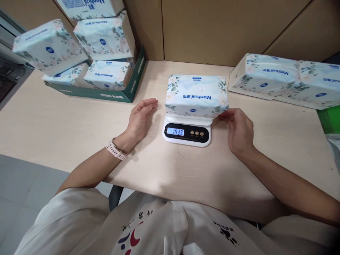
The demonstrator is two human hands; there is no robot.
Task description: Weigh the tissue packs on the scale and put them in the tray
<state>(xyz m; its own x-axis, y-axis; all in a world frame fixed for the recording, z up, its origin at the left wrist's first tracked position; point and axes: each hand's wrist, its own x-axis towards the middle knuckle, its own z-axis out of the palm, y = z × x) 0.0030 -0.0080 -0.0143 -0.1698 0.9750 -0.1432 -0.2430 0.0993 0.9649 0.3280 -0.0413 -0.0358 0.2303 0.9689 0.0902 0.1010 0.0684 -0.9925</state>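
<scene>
A floral-printed tissue pack lies on a white digital scale, whose lit display reads about 103.3. At the pack's lower right corner is my right hand, its fingers curled in and closed on the edge. Part of those fingertips is hidden by the pack. My left hand rests on its side on the table, left of the pack and apart from it. Its fingers are stretched out and hold nothing. A pale pink band circles the left wrist.
At the back left, a green tray bears several stacked tissue packs, one leaning out to the left. Tissue packs stand in a row at the right. Brown panels close off the back of the pale table. Something green shows at the right edge.
</scene>
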